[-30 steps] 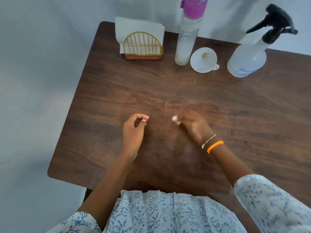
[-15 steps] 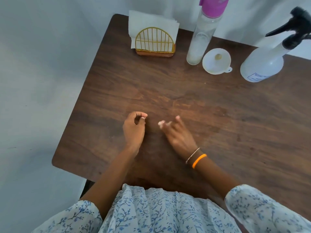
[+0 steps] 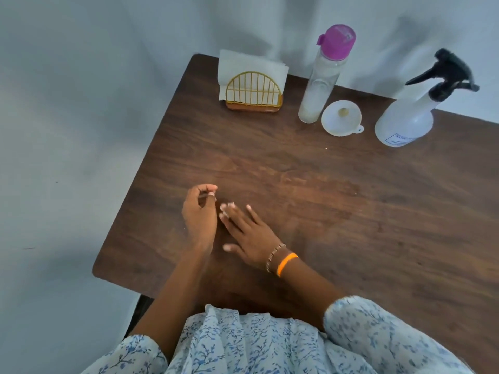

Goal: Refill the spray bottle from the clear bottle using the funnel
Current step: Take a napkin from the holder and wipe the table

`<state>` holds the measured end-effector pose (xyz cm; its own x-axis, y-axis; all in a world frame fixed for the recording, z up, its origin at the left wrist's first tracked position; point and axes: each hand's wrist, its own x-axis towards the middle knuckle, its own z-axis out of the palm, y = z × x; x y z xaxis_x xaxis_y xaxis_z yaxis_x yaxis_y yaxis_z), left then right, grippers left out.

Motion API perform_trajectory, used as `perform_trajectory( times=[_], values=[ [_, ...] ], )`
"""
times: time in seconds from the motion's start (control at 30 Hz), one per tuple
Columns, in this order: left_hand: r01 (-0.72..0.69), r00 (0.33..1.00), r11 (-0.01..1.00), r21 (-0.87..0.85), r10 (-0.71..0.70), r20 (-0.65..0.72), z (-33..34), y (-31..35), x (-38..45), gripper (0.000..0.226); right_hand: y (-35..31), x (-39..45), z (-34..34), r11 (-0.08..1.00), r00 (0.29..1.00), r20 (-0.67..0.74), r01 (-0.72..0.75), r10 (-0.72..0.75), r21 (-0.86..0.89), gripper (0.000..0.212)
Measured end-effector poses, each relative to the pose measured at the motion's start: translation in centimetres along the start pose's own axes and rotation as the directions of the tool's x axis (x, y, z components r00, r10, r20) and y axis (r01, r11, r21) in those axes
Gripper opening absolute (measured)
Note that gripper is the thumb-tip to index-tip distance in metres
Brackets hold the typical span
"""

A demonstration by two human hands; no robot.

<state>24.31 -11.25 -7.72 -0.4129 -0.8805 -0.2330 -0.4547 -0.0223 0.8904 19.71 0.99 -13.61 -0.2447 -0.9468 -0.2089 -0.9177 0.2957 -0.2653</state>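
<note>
The clear bottle (image 3: 321,87) with a pink cap stands upright at the table's far edge, a little liquid at its bottom. Right beside it the white funnel (image 3: 340,117) rests mouth-up on the table. Further right stands the translucent spray bottle (image 3: 405,122), its black trigger head screwed on. My left hand (image 3: 199,220) rests near the table's left front, fingers curled, thumb meeting the index finger, nothing visible in it. My right hand (image 3: 251,233) lies flat on the wood just beside it, fingers spread and holding nothing. Both hands are far from the bottles.
A gold wire napkin holder (image 3: 253,90) with white napkins stands at the far left corner of the brown wooden table (image 3: 351,211). The table's left edge runs close to my left hand. A pale wall lies behind and to the left.
My right hand has slid left across the table toward my left hand and its fingers have flattened out. The left hand has stayed put. The view has shifted.
</note>
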Motion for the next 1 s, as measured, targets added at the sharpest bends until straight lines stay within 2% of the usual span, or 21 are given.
perform_trajectory(
  times=[0.07, 0.1, 0.17, 0.23, 0.3, 0.37, 0.4, 0.43, 0.47, 0.53, 0.57, 0.6, 0.63, 0.7, 0.77, 0.83, 0.87, 0.9, 0.93, 0.97, 1.0],
  values=[
    [0.007, 0.999, 1.0, -0.008, -0.007, 0.053, 0.1, -0.1, -0.5, 0.03, 1.3, -4.0, 0.6, 0.997, 1.0, 0.017, 0.002, -0.001, -0.077, 0.07],
    [0.01, 0.996, 1.0, -0.003, -0.01, 0.09, 0.3, -0.2, -0.9, 0.029, 2.6, -5.6, 0.6, 0.994, 0.999, -0.011, -0.05, 0.049, -0.096, 0.071],
    [-0.02, 0.985, 1.0, 0.022, 0.016, 0.171, 0.9, -0.4, -1.9, 0.032, 5.7, -8.1, 0.0, 0.958, 0.964, -0.051, -0.265, 0.261, -0.111, 0.07],
    [-0.06, 0.961, 0.997, 0.045, 0.045, 0.273, 1.7, -0.4, -2.9, 0.035, 9.0, -9.6, -1.1, 0.868, 0.871, -0.063, -0.491, 0.487, -0.07, 0.072],
    [-0.101, 0.923, 0.993, 0.064, 0.07, 0.377, 2.4, -0.1, -4.0, 0.035, 11.1, -10.3, -1.9, 0.751, 0.747, -0.088, -0.661, 0.659, 0.007, 0.073],
    [-0.133, 0.894, 0.989, 0.064, 0.092, 0.439, 2.6, 0.4, -4.9, 0.034, 11.4, -9.5, -2.3, 0.608, 0.6, -0.097, -0.785, 0.794, 0.12, 0.07],
    [-0.148, 0.884, 0.987, 0.057, 0.106, 0.454, 2.5, 0.6, -5.2, 0.034, 10.8, -8.5, -2.3, 0.56, 0.551, -0.101, -0.811, 0.828, 0.167, 0.07],
    [-0.156, 0.879, 0.987, 0.047, 0.116, 0.463, 2.4, 0.7, -5.4, 0.033, 9.8, -7.4, -2.4, 0.559, 0.548, -0.112, -0.806, 0.829, 0.193, 0.071],
    [-0.156, 0.877, 0.987, 0.04, 0.119, 0.466, 2.3, 0.6, -5.5, 0.031, 8.4, -6.2, -2.4, 0.61, 0.597, -0.128, -0.769, 0.792, 0.192, 0.074],
    [-0.148, 0.874, 0.989, 0.029, 0.117, 0.472, 1.8, 0.3, -5.5, 0.026, 4.9, -4.2, -1.9, 0.818, 0.811, -0.115, -0.558, 0.574, 0.14, 0.081],
    [-0.14, 0.874, 0.99, 0.023, 0.113, 0.472, 1.6, 0.1, -5.5, 0.024, 3.1, -3.8, -1.4, 0.9, 0.898, -0.08, -0.425, 0.433, 0.101, 0.081],
    [-0.133, 0.876, 0.991, 0.014, 0.111, 0.469, 1.5, 0.1, -5.4, 0.022, 1.8, -3.8, -0.8, 0.947, 0.946, -0.047, -0.317, 0.32, 0.051, 0.078],
    [-0.133, 0.877, 0.991, 0.008, 0.114, 0.467, 1.3, 0.1, -5.4, 0.022, 1.4, -4.2, -0.4, 0.965, 0.965, -0.027, -0.263, 0.263, 0.0, 0.075],
    [-0.162, 0.872, 0.987, 0.003, 0.142, 0.468, 1.1, 0.1, -5.5, 0.025, 2.4, -5.3, -0.6, 0.944, 0.946, -0.021, -0.326, 0.325, -0.047, 0.077],
    [-0.179, 0.866, 0.984, 0.006, 0.154, 0.476, 0.8, 0.1, -5.4, 0.03, 5.1, -6.7, -1.1, 0.849, 0.848, -0.074, -0.528, 0.525, -0.032, 0.081],
    [-0.165, 0.866, 0.986, 0.008, 0.141, 0.479, 0.3, -0.2, -5.3, 0.032, 8.4, -8.9, -1.5, 0.663, 0.653, -0.124, -0.745, 0.747, 0.069, 0.076],
    [-0.158, 0.865, 0.987, 0.008, 0.134, 0.484, 0.0, -0.3, -5.2, 0.031, 9.3, -10.2, -1.7, 0.565, 0.554, -0.113, -0.815, 0.825, 0.127, 0.074],
    [-0.154, 0.86, 0.988, 0.01, 0.129, 0.493, -0.1, -0.4, -5.2, 0.031, 9.7, -11.2, -1.7, 0.492, 0.485, -0.086, -0.854, 0.87, 0.17, 0.073],
    [-0.151, 0.855, 0.989, 0.009, 0.126, 0.504, -0.3, -0.5, -5.3, 0.03, 9.6, -11.7, -1.5, 0.45, 0.447, -0.064, -0.867, 0.892, 0.212, 0.074],
    [-0.146, 0.848, 0.989, 0.004, 0.122, 0.515, -0.3, -0.6, -5.4, 0.03, 8.9, -11.7, -1.2, 0.439, 0.44, -0.052, -0.863, 0.896, 0.249, 0.076],
    [-0.14, 0.842, 0.99, 0.0, 0.118, 0.526, -0.2, -0.8, -5.6, 0.03, 7.6, -11.3, -0.9, 0.464, 0.471, -0.045, -0.843, 0.881, 0.273, 0.082]
  ],
)
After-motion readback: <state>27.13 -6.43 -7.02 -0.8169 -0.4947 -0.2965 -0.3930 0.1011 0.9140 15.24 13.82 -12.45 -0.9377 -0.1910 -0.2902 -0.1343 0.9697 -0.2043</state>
